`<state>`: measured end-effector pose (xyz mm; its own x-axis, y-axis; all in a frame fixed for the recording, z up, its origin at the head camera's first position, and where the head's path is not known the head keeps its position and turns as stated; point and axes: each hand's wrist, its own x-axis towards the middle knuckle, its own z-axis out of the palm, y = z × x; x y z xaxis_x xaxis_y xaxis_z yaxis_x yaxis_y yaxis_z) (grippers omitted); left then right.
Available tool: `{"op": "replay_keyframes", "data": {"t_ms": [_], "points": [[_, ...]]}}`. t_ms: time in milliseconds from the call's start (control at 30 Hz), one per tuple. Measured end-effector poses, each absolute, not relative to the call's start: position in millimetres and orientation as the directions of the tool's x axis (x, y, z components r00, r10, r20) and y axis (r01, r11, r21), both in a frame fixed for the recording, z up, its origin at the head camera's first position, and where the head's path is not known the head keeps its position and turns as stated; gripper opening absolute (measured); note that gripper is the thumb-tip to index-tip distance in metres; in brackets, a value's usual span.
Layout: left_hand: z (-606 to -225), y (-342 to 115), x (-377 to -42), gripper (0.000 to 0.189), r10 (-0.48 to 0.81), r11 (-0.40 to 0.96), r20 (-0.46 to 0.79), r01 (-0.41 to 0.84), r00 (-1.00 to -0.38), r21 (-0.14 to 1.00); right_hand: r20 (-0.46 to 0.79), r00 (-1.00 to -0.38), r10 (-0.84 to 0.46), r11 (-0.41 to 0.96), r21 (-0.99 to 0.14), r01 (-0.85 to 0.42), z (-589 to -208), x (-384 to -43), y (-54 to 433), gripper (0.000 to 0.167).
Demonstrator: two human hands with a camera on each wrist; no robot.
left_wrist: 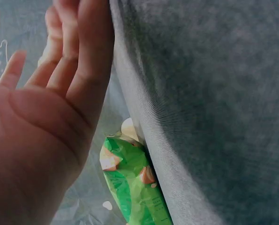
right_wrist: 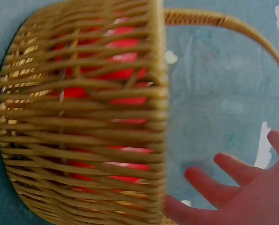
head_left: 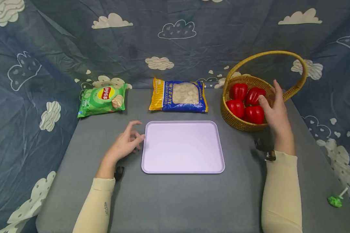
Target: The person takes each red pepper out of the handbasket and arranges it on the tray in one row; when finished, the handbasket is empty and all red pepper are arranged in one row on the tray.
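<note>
Right hand (head_left: 275, 108) is hovering at the near-right rim of the wicker basket (head_left: 236, 121), fingers spread and relaxed, gripping nothing; can't tell whether the thumb is touching anything. In the right wrist view the right hand's fingers (right_wrist: 233, 171) are showing splayed just beside the basket wall, apart from it. Directly off the fingertips: four red bell peppers (head_left: 246, 102) sitting packed together inside the basket, glossy, uniformly red, no visible stems from this angle; the nearest pepper is lying just left of the thumb. The basket is a round, tan woven piece with a tall arched handle (head_left: 297, 69) passing above and behind the hand; red is showing through the weave in the wrist view. Left hand (head_left: 125, 145) is resting on the grey tabletop (head_left: 175, 200), fingers loosely curled, holding nothing, fingertips touching or just beside the left edge of the lavender tray (head_left: 182, 147), contact not resolvable. The tray is lying flat, rectangular with rounded corners, between the two hands. Beyond the left hand: green chip bag (head_left: 102, 100), lying flat. Beyond the tray: blue and yellow pasta bag (head_left: 178, 96), lying flat with a clear window. Well off to the right-hand side, near the table's corner: a small green object (head_left: 335, 200), too small to identify.
</note>
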<state>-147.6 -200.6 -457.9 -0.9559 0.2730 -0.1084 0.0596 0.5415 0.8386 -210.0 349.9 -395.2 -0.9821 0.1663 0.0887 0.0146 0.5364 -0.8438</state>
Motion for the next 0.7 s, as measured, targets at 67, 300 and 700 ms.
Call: {"op": "replay_keyframes", "data": {"t_ms": [67, 300, 700], "points": [[-460, -202, -148, 0.059, 0.299, 0.532, -0.159, 0.026, -0.941, 0.846, 0.061, -0.986, 0.157, 0.520, -0.853, 0.031, -400, -214, 352, 0.084], [-462, -208, -147, 0.057, 0.348, 0.576, -0.285, -0.036, -0.893, 0.817, -0.057, -0.991, 0.120, 0.525, -0.844, 0.112, -414, -228, 355, 0.090], [-465, -210, -144, 0.058, 0.381, 0.582, -0.424, -0.144, -0.822, 0.800, -0.140, -0.989, 0.051, 0.680, -0.720, 0.137, -418, -234, 354, 0.103]]}}
